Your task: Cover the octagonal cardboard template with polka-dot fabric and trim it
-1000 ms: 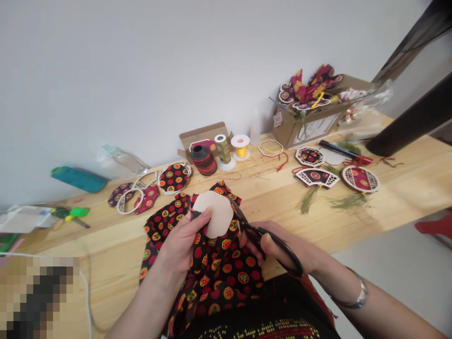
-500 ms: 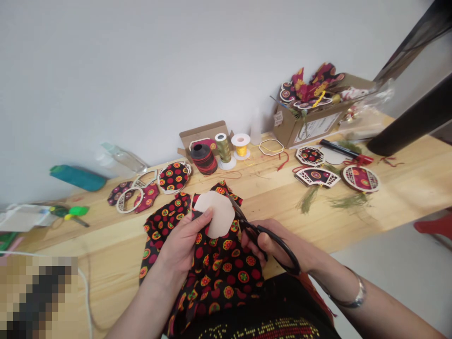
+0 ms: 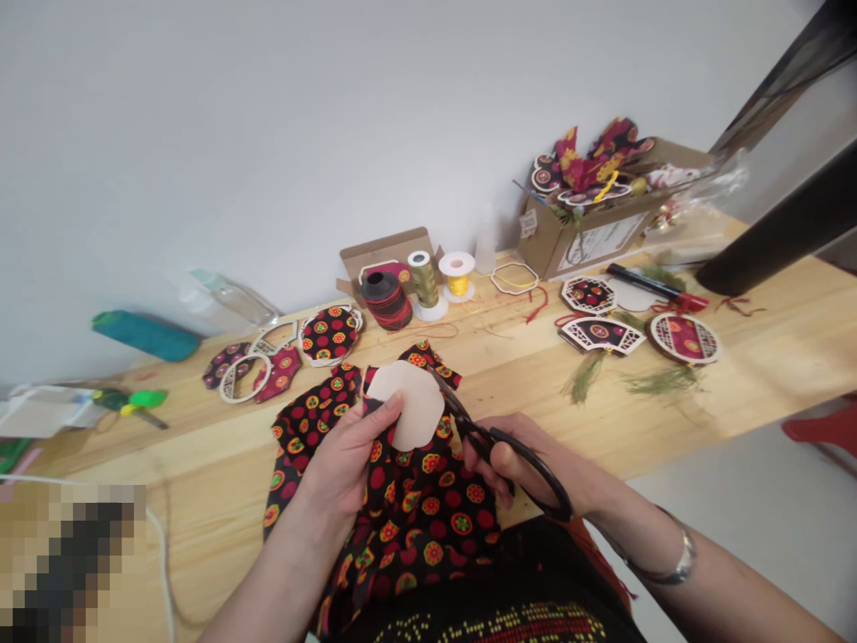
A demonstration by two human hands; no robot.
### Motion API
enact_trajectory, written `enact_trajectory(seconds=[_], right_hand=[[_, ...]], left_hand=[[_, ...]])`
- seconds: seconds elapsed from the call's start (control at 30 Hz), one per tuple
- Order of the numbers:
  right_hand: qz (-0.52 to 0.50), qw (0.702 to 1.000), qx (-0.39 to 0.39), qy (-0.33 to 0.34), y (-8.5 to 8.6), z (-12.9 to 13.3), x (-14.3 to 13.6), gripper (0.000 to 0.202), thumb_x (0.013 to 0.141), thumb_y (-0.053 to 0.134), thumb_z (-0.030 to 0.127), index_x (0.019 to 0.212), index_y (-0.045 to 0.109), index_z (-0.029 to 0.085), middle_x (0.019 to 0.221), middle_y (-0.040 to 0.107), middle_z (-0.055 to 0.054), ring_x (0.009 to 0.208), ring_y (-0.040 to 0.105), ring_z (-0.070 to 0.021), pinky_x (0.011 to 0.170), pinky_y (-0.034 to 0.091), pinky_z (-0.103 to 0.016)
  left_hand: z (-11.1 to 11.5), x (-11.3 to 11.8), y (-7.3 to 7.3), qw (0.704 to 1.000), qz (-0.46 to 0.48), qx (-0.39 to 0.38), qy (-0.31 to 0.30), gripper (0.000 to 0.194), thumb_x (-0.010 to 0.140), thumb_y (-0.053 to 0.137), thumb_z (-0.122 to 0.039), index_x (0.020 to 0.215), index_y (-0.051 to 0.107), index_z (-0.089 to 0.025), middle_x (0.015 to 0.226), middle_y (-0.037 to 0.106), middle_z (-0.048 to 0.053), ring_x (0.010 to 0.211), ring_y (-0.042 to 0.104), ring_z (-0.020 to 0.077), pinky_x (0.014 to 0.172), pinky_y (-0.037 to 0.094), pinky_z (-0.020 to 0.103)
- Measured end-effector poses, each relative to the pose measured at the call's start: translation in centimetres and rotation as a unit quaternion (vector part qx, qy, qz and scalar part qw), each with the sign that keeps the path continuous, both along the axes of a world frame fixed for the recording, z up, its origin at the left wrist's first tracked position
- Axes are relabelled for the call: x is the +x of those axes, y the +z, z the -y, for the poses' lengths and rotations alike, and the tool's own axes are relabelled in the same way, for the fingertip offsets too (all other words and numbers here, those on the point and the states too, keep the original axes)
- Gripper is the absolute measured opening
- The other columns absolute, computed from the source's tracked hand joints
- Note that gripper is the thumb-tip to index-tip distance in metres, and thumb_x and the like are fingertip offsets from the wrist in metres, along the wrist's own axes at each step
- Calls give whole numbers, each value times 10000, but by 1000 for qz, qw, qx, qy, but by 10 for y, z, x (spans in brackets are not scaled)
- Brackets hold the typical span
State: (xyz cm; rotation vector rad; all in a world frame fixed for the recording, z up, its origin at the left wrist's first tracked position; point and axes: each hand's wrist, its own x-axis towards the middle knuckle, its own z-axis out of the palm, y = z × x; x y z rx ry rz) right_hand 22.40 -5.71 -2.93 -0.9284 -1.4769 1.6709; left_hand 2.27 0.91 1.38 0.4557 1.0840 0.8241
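Steadily, by the desk's (image 3: 549,384) front edge
Left hand (image 3: 341,455) pinches card (image 3: 420,402) to cloth (image 3: 461,522); right hand (image 3: 528,436) clasps scissors (image 3: 477,436), best skirting card.

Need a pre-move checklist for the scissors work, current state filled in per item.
1. Left hand grips the pale card and fabric: ok, thumb on the card's face.
2. Scissors held in the right hand: ok.
3. Blades beside the card's edge: ok, at its right side as seen.
4. Fabric smooth below the card: not ok, bunched and folded.
5. No extra fabric layer between the blades: cannot tell, the underside is hidden.
6. Yellow thread spool clear of the scissors: ok, it stands farther back on the table.
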Motion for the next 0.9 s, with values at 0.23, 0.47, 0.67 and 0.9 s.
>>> enact_trajectory(seconds=[0.23, 0.47, 0.67, 0.9], right_hand=[[20, 1000, 3, -10, 2, 0, 0, 680, 810, 332, 786, 870, 549, 144, 603, 401, 35, 518, 353, -86, 463, 334, -228], [14, 1000, -16, -21, 0, 2, -3, 645, 800, 380, 778, 844, 525, 151, 602, 402, 41, 508, 388, -84, 457, 357, -219], [23, 999, -3, -44, 6, 4, -11, 672, 782, 315, 816, 782, 488, 166, 559, 440, 35, 465, 410, -84, 426, 347, -215], [-1, 996, -55, -67, 6, 7, -18, 695, 712, 356, 863, 744, 457, 176, 515, 403, 59, 405, 393, -69, 376, 327, -197]], left_hand=[[-1, 1, -1, 1000, -9, -3, 14, 264, 800, 621, -40, 1045, 674, -121, 748, 766, 77, 743, 743, 238, 763, 609, 313], [0, -1, -5, 1000, 3, -1, 5, 223, 809, 623, -61, 1018, 674, -121, 759, 767, 75, 727, 743, 231, 746, 615, 320], [3, 2, -6, 999, -5, -15, 27, 221, 790, 643, -62, 998, 675, -128, 738, 764, 65, 709, 743, 225, 708, 621, 295], [7, 6, -8, 999, 15, -12, 31, 187, 834, 586, -56, 980, 679, -125, 724, 761, 61, 725, 742, 212, 754, 611, 300]])
